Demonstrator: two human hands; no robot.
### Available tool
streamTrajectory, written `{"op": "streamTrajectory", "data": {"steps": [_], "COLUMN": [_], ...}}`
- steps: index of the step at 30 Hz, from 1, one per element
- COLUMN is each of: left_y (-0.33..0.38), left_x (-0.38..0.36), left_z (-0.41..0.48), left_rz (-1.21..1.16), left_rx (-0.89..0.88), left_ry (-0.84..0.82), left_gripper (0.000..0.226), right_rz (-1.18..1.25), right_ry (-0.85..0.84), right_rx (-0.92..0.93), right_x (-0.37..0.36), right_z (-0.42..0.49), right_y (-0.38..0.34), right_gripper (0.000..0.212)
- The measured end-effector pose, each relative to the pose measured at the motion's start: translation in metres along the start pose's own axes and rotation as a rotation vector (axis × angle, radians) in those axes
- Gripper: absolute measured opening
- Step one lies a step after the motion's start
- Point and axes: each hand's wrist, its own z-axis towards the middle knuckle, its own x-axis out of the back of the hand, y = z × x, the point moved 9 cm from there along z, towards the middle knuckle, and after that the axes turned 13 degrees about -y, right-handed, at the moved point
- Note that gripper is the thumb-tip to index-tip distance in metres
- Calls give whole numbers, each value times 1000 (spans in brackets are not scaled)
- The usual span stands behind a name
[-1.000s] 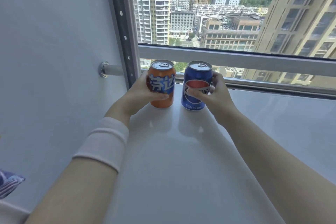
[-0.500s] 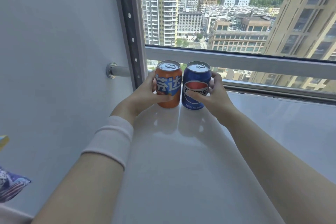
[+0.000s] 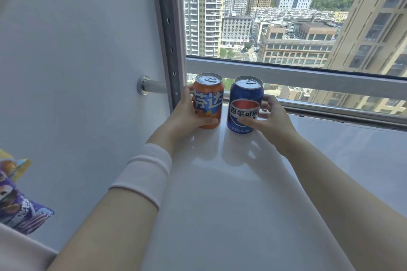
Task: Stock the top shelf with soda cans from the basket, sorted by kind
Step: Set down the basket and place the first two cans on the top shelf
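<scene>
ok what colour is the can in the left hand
The can is orange with a blue band and white lettering; head view.

The snack bag is cropped (left edge); the orange can half-hides the left hand's fingers.

I have just one view — the head camera, worn high, looking forward and down along both arms. It faces the far end of the shelf, where the window starts, so the shelf runs away from me up the middle of the frame. The left hand, round the orange can, and the right hand, round the blue can, sit near the centre, at arm's reach from the lens. The wide angle bows the edges — the wall fills the left side, and the city outside fills the upper right.
</scene>
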Motion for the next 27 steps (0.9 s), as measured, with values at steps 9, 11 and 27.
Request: {"op": "streamTrajectory", "data": {"steps": [9,11,27], "left_y": [-1,0,1], "left_x": [-1,-3,-6], "left_z": [3,2,10], "left_rz": [-4,-18,-27], "left_rx": [18,7,8], "left_ry": [-7,3,-34], "left_gripper": [84,84,81], "right_rz": [31,31,16], "right_ry": [-20,-21,-8], "right_rx": [1,1,8], "right_x": [-5,-5,-1], "right_z": [4,5,7], "right_y": [-2,-2,-2], "right_gripper": [63,64,64]}}
